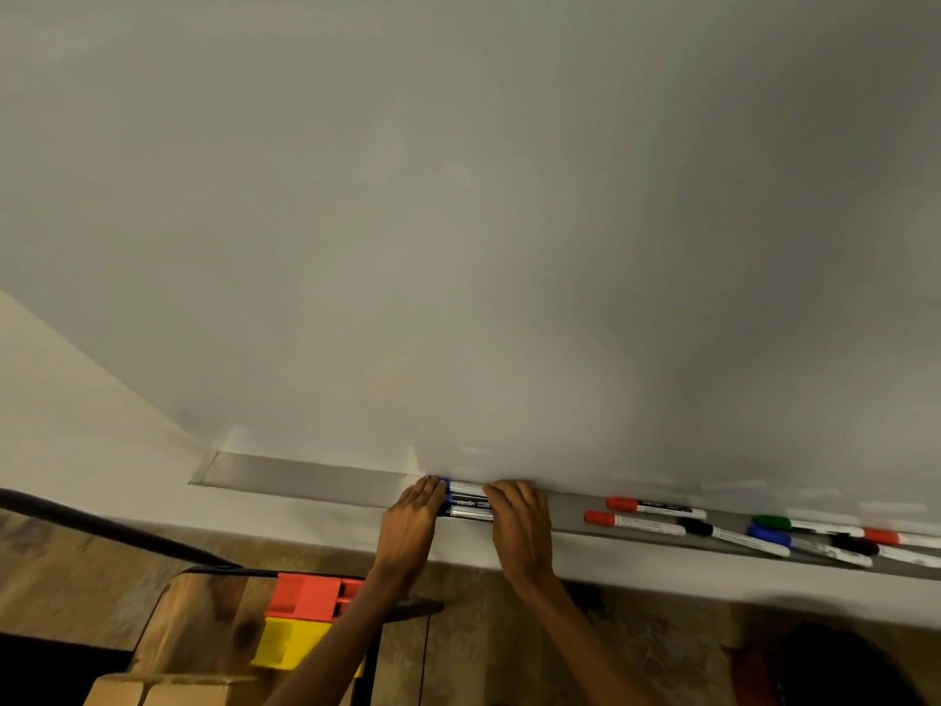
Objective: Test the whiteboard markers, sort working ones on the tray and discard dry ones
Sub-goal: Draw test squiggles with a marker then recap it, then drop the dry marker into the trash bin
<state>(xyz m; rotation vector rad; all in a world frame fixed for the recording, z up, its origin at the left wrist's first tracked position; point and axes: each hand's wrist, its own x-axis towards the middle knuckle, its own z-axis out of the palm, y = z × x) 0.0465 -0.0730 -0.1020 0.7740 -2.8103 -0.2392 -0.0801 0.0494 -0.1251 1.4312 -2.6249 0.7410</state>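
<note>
Three markers [466, 500] lengthwise on tray [305, 476], caps left; left hand [413, 509], right hand [515, 514] cover ends, grip unclear. Loose markers [657, 524] lower right.

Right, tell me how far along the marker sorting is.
Looks done: three markers lie side by side on the tray. In hand: the left hand and right hand press on that group's ends. Left: the loose markers scattered on the tray's right. The whiteboard shows no test strokes, and no discarded marker can be seen.
</note>
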